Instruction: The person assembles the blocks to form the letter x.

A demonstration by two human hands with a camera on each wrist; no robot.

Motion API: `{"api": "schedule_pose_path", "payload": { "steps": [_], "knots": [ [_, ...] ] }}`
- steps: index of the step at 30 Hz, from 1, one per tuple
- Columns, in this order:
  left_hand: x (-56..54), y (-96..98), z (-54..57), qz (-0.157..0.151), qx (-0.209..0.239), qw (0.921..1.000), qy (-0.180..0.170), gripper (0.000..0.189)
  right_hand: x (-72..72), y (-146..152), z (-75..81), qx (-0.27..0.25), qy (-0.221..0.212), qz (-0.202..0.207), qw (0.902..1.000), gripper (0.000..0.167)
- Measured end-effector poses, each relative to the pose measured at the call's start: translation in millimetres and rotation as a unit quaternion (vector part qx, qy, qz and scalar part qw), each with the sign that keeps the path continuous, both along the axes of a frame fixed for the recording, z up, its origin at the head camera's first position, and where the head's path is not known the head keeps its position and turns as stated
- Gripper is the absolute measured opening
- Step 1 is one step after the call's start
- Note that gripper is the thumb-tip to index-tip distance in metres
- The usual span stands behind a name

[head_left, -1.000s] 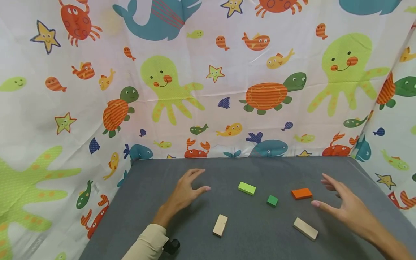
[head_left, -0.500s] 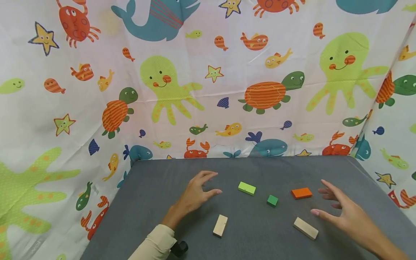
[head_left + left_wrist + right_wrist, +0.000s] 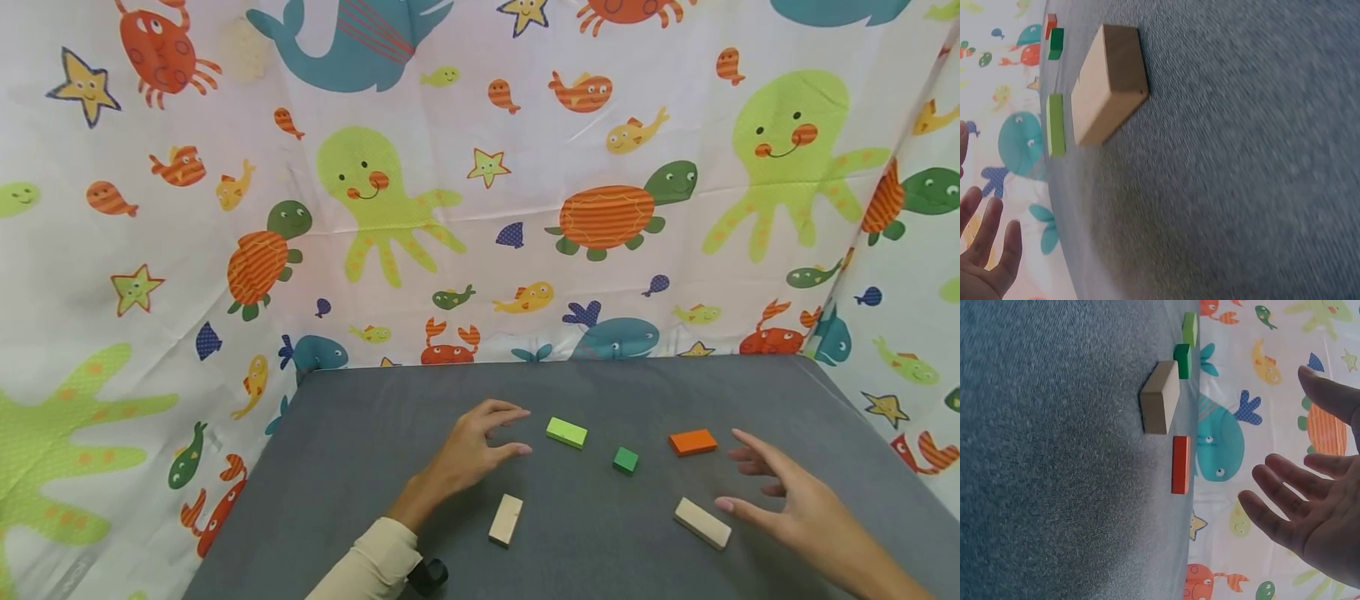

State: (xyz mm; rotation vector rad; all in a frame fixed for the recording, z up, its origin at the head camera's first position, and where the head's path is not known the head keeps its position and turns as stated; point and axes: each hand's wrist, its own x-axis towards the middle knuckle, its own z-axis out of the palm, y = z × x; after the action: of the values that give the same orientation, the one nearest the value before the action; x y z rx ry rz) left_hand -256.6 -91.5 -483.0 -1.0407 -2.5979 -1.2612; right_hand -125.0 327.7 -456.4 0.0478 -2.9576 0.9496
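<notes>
My left hand (image 3: 480,446) hovers above the table, thumb and fingers apart with nothing between them. Its fingertips point toward a lime green block (image 3: 567,432), a short gap away. Below that hand lies a plain wooden block (image 3: 506,520), large in the left wrist view. On the right, my right hand (image 3: 795,500) is held over the table with its fingers spread and holds nothing. Its thumb is close to a second plain wooden block (image 3: 702,523), and its fingers reach toward an orange block (image 3: 693,442). A small dark green block (image 3: 626,461) lies between the hands.
The blocks lie apart on a grey cloth-covered table (image 3: 600,558). A white curtain (image 3: 442,208) printed with sea animals rises along the table's back and sides. A black strap piece (image 3: 428,575) sits at my left sleeve (image 3: 367,562).
My left hand has moved right, nearer to the lime green block. The right hand has shifted only slightly, a little lower. The blocks have stayed in place while the head view shifted a little.
</notes>
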Motion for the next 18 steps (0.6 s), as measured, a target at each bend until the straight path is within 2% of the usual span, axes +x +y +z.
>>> {"api": "schedule_pose_path", "payload": {
  "steps": [7,12,18],
  "knots": [
    [3.2,13.3,1.7,-0.022,-0.001,0.9997,-0.006,0.055,3.7,-4,-2.5,0.019,-0.019,-0.008,0.9996,0.095],
    [3.4,22.6,2.3,-0.035,-0.005,0.9993,-0.011,0.055,6.8,-4,-6.2,0.004,-0.016,0.002,0.9999,0.088],
    [2.9,33.0,0.4,-0.053,-0.005,0.9979,-0.035,0.053,6.6,-4,-12.1,-0.012,-0.029,0.007,0.9995,0.086]
  ]
}}
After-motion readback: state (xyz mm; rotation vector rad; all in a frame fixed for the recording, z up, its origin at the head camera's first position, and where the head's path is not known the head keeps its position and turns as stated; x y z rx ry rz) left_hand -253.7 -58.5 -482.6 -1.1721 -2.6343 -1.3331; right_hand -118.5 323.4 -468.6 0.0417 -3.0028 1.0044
